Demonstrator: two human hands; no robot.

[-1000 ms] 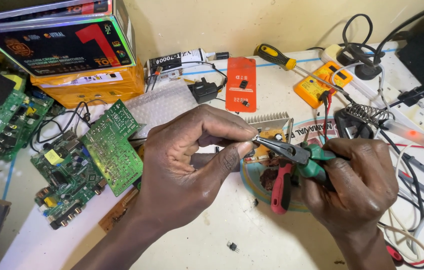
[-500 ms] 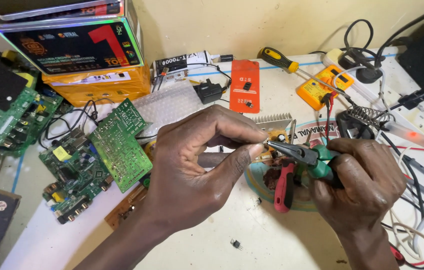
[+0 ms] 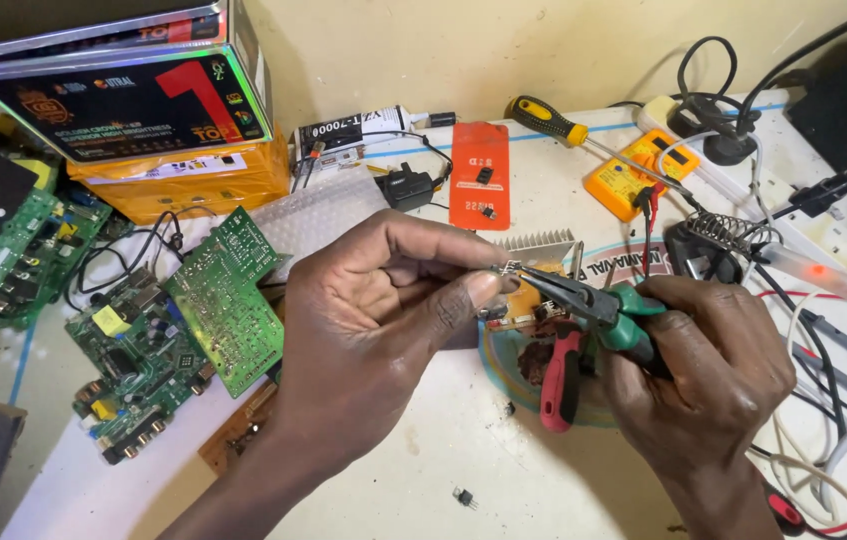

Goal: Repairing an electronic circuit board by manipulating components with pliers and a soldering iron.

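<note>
**Tiny part pinched between fingertips and plier tips**

The left hand (image 3: 373, 340) curls narrow, thumb and forefinger pinching a small metal component (image 3: 511, 268) just above the white bench (image 3: 423, 470). The right hand (image 3: 713, 370) is wrapped tight round the green and red handles of the needle-nose pliers (image 3: 583, 305), whose tips meet the part. To my eye the work wants a light, steady squeeze, both wrists braced low, so the tiny legs bend without snapping or springing away. Behind, a yellow carton (image 3: 183, 180) sits under a dark printed box (image 3: 123, 100); both are shut, so I cannot tell what is inside. An orange card (image 3: 478, 175) bears two small black parts. Green circuit boards (image 3: 183, 330) lie to the left
</note>
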